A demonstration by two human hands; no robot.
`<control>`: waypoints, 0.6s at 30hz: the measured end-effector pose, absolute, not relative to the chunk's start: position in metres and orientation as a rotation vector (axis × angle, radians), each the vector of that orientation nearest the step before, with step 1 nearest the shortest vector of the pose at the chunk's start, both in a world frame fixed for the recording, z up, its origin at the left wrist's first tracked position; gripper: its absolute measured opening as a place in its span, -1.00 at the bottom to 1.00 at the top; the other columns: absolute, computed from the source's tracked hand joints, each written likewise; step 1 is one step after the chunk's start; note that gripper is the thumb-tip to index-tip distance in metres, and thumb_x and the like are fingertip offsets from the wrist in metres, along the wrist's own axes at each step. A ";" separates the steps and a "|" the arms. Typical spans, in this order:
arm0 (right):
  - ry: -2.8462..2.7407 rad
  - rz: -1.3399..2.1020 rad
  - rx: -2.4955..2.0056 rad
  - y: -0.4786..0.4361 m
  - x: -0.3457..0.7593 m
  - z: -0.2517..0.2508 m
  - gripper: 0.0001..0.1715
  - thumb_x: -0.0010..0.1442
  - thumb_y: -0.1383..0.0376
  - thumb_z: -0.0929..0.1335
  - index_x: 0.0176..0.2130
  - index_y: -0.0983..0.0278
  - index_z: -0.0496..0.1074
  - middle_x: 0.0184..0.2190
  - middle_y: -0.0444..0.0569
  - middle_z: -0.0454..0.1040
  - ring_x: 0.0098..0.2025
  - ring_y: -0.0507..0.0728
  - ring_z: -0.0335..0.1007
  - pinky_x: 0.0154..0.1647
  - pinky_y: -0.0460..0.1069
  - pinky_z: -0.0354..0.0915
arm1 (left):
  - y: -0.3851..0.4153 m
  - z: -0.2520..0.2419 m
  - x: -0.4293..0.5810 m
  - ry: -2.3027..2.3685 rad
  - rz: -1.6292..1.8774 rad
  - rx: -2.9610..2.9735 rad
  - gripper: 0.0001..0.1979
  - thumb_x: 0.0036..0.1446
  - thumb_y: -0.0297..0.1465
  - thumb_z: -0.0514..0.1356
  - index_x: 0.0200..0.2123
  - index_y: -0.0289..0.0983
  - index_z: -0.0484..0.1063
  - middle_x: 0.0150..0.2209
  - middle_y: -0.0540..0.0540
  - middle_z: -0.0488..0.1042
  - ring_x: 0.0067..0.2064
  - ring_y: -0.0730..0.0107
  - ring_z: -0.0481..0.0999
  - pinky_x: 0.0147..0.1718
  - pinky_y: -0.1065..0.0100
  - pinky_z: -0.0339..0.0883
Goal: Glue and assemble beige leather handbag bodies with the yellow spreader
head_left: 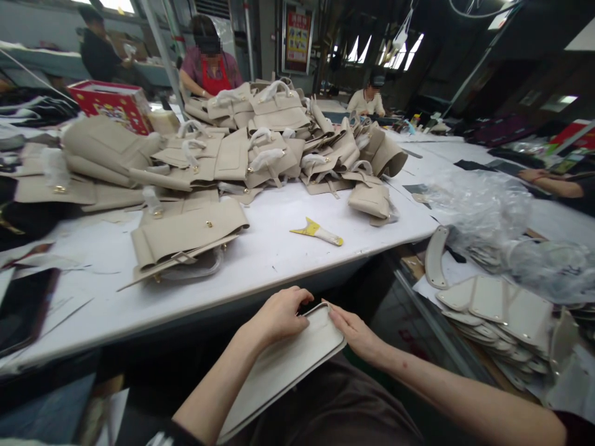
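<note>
A flat, cream leather bag panel with rounded corners and a raised edge lies slanted across my lap. At its far right corner, my right hand is closed, pinching the edge between thumb and fingers. My left hand is curled at the far long edge, its thumb on the panel and its other fingers bent over beyond the edge; their tips are partly hidden. Just past the hands, on the white table, lies a yellow-and-white pointed tool. A beige handbag with a wrapped handle rests on its side to the left.
Beige handbags are heaped across the table. Stacked cream leather pieces and clear plastic wrap lie at right. A phone-like dark slab is at left, a red box behind. Co-workers sit beyond; another person's arm reaches in right.
</note>
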State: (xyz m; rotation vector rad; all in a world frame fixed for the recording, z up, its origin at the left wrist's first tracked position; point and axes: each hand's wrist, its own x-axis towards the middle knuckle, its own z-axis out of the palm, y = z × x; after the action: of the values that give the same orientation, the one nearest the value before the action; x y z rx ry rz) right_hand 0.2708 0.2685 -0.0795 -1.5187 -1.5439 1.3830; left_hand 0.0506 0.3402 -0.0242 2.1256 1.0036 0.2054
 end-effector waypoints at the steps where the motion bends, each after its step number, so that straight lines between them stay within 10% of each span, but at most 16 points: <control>1: -1.463 1.435 -1.495 0.265 0.271 -0.082 -0.26 0.29 -0.15 0.20 0.24 0.24 0.28 0.22 0.07 0.29 0.26 0.24 0.15 0.33 0.16 -0.03 | 0.333 -0.023 0.045 1.053 0.220 2.117 -0.52 -0.08 -0.45 0.16 -0.01 -0.26 0.46 -0.08 -0.13 0.50 -0.12 0.17 0.49 -0.10 0.24 0.34; 18: -1.300 1.701 -1.164 0.260 0.279 -0.094 -0.17 0.29 -0.03 0.30 0.38 0.09 -0.09 0.40 -0.03 -0.09 0.39 0.16 -0.13 0.40 0.14 -0.24 | 0.252 -0.037 0.032 1.575 0.572 2.201 -0.68 0.18 -0.47 0.13 0.02 -0.22 0.43 -0.04 -0.15 0.43 -0.02 0.15 0.42 -0.02 0.12 0.34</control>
State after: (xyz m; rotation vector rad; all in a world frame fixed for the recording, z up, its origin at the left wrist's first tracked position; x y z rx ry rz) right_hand 0.2788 0.2600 -0.0935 -1.1636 -1.3002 1.7014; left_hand 0.0320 0.2520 -0.0366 2.2009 1.5746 0.5718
